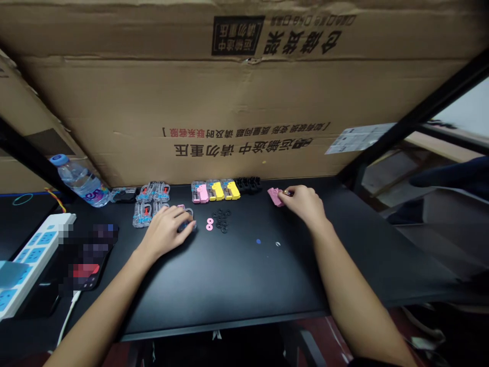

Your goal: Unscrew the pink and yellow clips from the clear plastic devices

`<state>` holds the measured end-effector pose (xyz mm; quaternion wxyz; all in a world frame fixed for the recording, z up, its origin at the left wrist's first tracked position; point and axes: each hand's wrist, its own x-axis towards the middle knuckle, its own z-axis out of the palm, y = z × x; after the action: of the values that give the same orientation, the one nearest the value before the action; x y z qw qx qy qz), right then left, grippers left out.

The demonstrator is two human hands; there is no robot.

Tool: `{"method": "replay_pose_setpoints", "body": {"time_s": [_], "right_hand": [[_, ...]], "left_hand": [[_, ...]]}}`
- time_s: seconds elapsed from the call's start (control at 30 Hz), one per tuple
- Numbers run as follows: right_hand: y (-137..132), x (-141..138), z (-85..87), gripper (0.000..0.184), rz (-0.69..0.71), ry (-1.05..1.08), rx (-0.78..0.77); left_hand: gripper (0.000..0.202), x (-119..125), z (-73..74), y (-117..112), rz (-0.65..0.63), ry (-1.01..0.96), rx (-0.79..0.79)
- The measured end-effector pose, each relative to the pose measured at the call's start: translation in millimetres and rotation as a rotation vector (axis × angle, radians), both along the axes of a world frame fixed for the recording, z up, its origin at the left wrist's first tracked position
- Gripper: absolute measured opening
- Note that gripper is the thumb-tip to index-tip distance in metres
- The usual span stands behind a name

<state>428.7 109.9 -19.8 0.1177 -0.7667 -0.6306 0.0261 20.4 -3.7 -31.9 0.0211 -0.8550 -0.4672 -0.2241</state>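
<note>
My left hand (pixel 168 230) is closed, fingers curled down over a clear plastic piece (pixel 190 210) with a rounded loop. Most of that piece is hidden under the fingers. My right hand (pixel 303 203) pinches at pink plastic pieces (pixel 274 195) on the right; the fingertips partly cover them. Beside my left hand are several clear plastic assemblies (pixel 142 214) with red and blue parts inside. Between the hands lie pink rings (pixel 210 224) and several small black rings (pixel 222 220). Behind them stand clear assemblies with a pink cover (pixel 202 193) and yellow covers (pixel 217 190).
Black plastic parts (pixel 248 184) line the cardboard (pixel 244 102) at the back. A water bottle (pixel 84 183), a phone (pixel 95 260) with a white cable and a power strip (pixel 42 250) occupy the left. A small blue disc (pixel 259 241) and a whitish clip (pixel 278 244) lie on the black table (pixel 237 285).
</note>
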Motion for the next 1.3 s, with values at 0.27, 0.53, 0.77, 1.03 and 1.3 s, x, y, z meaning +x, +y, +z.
{"method": "replay_pose_setpoints", "body": {"time_s": [0.27,0.53,0.77,1.03,1.3], "right_hand": [[-7.2,-19.1,-0.3,0.032,0.129,0.012,-0.022],[-8.5,-40.5,-8.0,0.031,0.182,0.073,0.008],[2.4,-32.8,-24.7,0.032,0.117,0.082,0.049],[0.5,-25.2,-14.7,0.046,0.03,0.101,0.103],[-11.1,-40.7,-5.5,0.038,0.034,0.178,0.254]], "left_hand": [[0.021,-5.0,-3.5,3.1,-0.038,0.038,0.029],[0.022,-3.2,-1.9,4.1,-0.024,0.012,0.01],[0.023,-4.7,-2.4,2.0,0.031,-0.051,-0.011],[0.018,-9.3,-10.6,12.3,0.018,-0.017,0.002],[0.025,-14.6,-19.1,17.9,0.164,0.016,-0.009]]}}
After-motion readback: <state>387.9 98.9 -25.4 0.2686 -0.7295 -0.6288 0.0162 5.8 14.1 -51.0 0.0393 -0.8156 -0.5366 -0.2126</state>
